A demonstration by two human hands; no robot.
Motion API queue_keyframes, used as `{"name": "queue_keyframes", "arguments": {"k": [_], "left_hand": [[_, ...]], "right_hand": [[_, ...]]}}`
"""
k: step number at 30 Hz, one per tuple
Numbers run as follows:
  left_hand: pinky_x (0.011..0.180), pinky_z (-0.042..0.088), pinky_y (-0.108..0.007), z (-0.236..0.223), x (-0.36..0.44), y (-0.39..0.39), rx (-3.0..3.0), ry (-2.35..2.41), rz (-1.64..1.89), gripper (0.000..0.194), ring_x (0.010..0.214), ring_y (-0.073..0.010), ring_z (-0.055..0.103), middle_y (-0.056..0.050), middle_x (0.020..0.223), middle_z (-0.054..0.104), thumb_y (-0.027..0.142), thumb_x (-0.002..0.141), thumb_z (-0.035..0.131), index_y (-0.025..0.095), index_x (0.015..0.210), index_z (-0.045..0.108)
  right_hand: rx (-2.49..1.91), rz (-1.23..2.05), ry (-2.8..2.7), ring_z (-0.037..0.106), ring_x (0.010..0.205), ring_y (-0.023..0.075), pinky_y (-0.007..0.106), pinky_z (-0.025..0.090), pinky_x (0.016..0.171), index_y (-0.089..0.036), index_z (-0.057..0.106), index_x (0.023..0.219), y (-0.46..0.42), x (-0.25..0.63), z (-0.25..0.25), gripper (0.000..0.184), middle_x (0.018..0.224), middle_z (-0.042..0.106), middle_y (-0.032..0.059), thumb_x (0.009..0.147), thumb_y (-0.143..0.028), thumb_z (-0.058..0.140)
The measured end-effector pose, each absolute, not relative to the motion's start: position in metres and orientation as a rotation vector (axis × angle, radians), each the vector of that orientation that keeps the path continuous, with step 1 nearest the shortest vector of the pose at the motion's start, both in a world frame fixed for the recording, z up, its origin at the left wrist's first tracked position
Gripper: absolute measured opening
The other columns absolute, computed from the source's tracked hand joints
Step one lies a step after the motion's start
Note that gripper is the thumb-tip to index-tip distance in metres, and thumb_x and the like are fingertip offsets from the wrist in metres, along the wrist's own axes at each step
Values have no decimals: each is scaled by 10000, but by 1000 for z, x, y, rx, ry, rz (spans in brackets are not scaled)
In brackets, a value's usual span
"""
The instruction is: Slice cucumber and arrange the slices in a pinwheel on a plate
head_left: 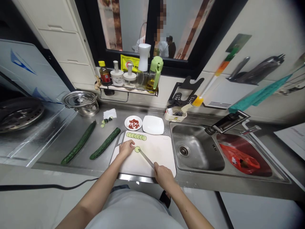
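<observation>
My right hand (164, 175) is wrapped around the handle of a kitchen knife (147, 159), its blade pointing up and left over the white cutting board (157, 156). At the blade's tip is a round cucumber slice (137, 149). Just left of that slice is my left hand (126, 149), its fingers curled and drawn together; whether they grip the slice's edge cannot be made out. Behind the hands, a row of overlapping cucumber slices (136, 136) lies along the board's far side. Two whole-looking cucumbers (105, 144) (79, 143) rest on the steel counter to the left.
Beyond the board stand a plate of chopped red pieces (133, 123) and a white square plate (153, 125). A steel sink (197, 149) adjoins on the right, with a red plastic bag (239, 159). Cucumber ends (106, 121), a lidded pot (82, 103) and a condiment shelf (128, 89) are behind.
</observation>
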State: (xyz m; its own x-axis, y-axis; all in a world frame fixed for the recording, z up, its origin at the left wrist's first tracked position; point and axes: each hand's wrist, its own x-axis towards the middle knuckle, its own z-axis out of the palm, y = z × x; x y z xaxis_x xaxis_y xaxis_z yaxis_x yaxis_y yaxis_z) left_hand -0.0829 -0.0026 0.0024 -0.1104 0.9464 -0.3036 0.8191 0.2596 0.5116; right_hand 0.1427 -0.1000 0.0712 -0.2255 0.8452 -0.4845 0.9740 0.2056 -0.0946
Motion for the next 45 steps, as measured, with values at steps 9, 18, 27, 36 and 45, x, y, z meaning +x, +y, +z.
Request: {"name": "queue_keyframes", "arguments": {"k": [9, 18, 27, 36, 45], "left_hand": [[761, 380, -269, 2, -83, 0, 1570, 1959, 269, 198, 888, -174, 625, 29, 891, 715, 279, 745, 654, 268, 942, 662], [745, 369, -260, 2, -83, 0, 1555, 1962, 272, 188, 885, -163, 621, 41, 882, 703, 268, 750, 643, 277, 938, 649], [766, 377, -268, 1, -84, 3, 1562, 1963, 229, 190, 892, -166, 622, 33, 904, 699, 285, 753, 655, 276, 942, 648], [823, 379, -293, 1, -82, 6, 1543, 1982, 215, 196, 927, -178, 626, 25, 917, 708, 309, 744, 677, 274, 935, 652], [823, 379, -294, 0, -82, 8, 1525, 1974, 224, 176, 911, -174, 627, 23, 897, 710, 286, 732, 675, 265, 905, 653]], "right_hand": [[1665, -587, 2192, 648, 870, 226, 281, 398, 684, -148, 504, 1151, -95, 143, 63, 327, 930, 681, 149, 888, -81, 321], [1579, -629, 2160, 648, 901, 231, 276, 391, 668, -132, 498, 1139, -80, 133, 80, 326, 961, 671, 159, 874, -59, 324], [1576, -627, 2159, 645, 910, 231, 285, 410, 682, -132, 492, 1161, -76, 128, 80, 358, 972, 666, 157, 857, -33, 331], [1556, -616, 2151, 648, 911, 237, 281, 395, 669, -128, 498, 1156, -78, 132, 80, 339, 957, 673, 155, 875, -62, 320], [1574, -627, 2148, 647, 888, 220, 272, 383, 659, -147, 481, 1146, -80, 135, 74, 300, 954, 667, 153, 906, -91, 310]]}}
